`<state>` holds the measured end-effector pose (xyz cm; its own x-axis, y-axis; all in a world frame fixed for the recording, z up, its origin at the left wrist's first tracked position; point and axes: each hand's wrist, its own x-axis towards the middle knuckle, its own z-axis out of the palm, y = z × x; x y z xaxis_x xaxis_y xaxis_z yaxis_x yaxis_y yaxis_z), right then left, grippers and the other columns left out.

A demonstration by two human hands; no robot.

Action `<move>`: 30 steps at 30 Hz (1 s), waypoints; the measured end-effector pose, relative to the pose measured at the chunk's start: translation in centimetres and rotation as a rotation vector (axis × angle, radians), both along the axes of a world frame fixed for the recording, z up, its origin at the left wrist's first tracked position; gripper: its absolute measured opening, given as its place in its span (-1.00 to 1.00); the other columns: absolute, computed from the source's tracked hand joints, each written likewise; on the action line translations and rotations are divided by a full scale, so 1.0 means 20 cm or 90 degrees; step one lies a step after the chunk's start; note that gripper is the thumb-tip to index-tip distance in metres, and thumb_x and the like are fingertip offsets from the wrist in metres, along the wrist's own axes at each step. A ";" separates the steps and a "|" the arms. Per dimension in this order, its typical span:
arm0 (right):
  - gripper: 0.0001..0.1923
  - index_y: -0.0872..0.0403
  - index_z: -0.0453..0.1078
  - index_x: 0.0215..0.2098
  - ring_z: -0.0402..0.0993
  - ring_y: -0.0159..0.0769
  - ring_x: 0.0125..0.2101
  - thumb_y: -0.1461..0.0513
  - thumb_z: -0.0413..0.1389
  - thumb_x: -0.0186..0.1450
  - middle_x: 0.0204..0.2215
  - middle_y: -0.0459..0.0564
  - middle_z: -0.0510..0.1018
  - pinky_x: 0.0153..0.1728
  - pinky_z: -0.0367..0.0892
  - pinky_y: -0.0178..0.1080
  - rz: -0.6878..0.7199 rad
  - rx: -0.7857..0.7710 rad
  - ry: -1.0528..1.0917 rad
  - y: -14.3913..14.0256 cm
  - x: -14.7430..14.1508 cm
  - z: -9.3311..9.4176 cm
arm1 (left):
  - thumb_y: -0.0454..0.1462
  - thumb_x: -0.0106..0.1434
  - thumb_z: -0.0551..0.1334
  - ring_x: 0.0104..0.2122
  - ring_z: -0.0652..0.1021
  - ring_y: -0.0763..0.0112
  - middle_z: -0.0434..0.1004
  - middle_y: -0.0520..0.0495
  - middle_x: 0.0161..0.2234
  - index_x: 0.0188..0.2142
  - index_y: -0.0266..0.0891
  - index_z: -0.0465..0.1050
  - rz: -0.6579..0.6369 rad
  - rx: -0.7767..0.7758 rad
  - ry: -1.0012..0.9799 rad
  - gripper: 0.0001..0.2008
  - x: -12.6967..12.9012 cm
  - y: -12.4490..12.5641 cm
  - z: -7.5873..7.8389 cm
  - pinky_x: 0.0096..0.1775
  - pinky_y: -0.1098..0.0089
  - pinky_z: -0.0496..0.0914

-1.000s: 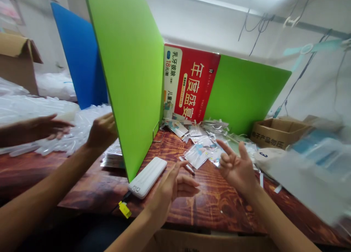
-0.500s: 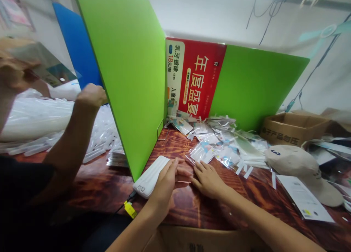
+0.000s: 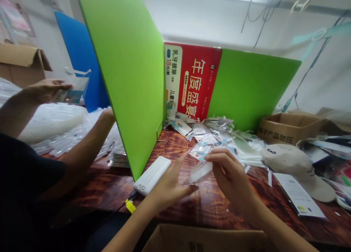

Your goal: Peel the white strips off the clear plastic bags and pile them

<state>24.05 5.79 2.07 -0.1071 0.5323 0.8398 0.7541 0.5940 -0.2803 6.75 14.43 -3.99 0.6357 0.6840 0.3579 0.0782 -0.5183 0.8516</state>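
My left hand point(image 3: 169, 183) and my right hand point(image 3: 229, 173) are raised a little above the wooden table point(image 3: 208, 204), both gripping one small clear plastic packet point(image 3: 201, 171) between them. The left fingers pinch its lower left edge, the right fingers close over its right end. A heap of similar small packets point(image 3: 216, 137) lies just behind, against the green divider. A white power bank point(image 3: 153, 175) lies left of my left hand.
A green divider point(image 3: 131, 73) walls off the left; a co-worker's arms point(image 3: 82, 153) work behind it among clear plastic bags. A beige cap point(image 3: 296, 164), a leaflet point(image 3: 297, 195) and a cardboard box point(image 3: 287, 126) sit right. Another box edge point(image 3: 203, 239) is below.
My hands were flat on the table half a second ago; now they are lifted, holding a clear packet between them. The co-worker's far hand has lowered with its bag.
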 end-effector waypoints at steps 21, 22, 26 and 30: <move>-0.59 0.15 0.30 0.16 0.32 -0.05 0.16 0.34 0.00 0.35 0.09 0.16 0.48 0.12 0.27 0.04 0.020 -0.021 -0.411 -0.02 0.00 -0.05 | -0.52 0.00 0.01 0.21 0.36 0.05 0.36 -0.36 0.20 0.17 -0.44 0.31 0.214 0.365 0.081 -0.32 0.00 0.05 -0.07 0.21 0.00 0.25; -0.60 0.16 0.30 0.16 0.30 -0.05 0.17 0.34 -0.01 0.36 0.10 0.16 0.47 0.13 0.27 0.06 0.027 -0.036 -0.416 -0.01 0.01 -0.06 | -0.52 0.00 0.01 0.20 0.36 0.03 0.37 -0.37 0.19 0.16 -0.45 0.32 0.227 0.381 0.099 -0.32 0.00 0.05 -0.08 0.20 -0.01 0.27; -0.54 0.23 0.24 0.21 0.22 0.02 0.22 0.32 -0.02 0.35 0.17 0.23 0.38 0.15 0.25 0.11 0.038 -0.104 -0.446 0.00 0.02 -0.08 | -0.53 0.01 0.00 0.18 0.40 -0.02 0.40 -0.40 0.16 0.14 -0.48 0.34 0.269 0.426 0.156 -0.35 0.00 0.06 -0.07 0.17 -0.03 0.31; -0.45 0.26 0.10 0.29 0.14 0.02 0.26 0.31 -0.04 0.34 0.21 0.30 0.31 0.17 0.22 0.15 0.044 -0.182 -0.427 0.02 0.01 -0.12 | -0.53 0.04 0.00 0.16 0.41 -0.07 0.40 -0.45 0.15 0.15 -0.53 0.33 0.250 0.492 0.152 -0.37 0.02 0.04 -0.09 0.15 -0.06 0.33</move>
<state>24.20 6.11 -0.25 -0.5907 0.6946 0.4106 0.7816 0.6189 0.0775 7.09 15.30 -5.78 0.5228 0.4911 0.6968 0.5006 -0.8385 0.2154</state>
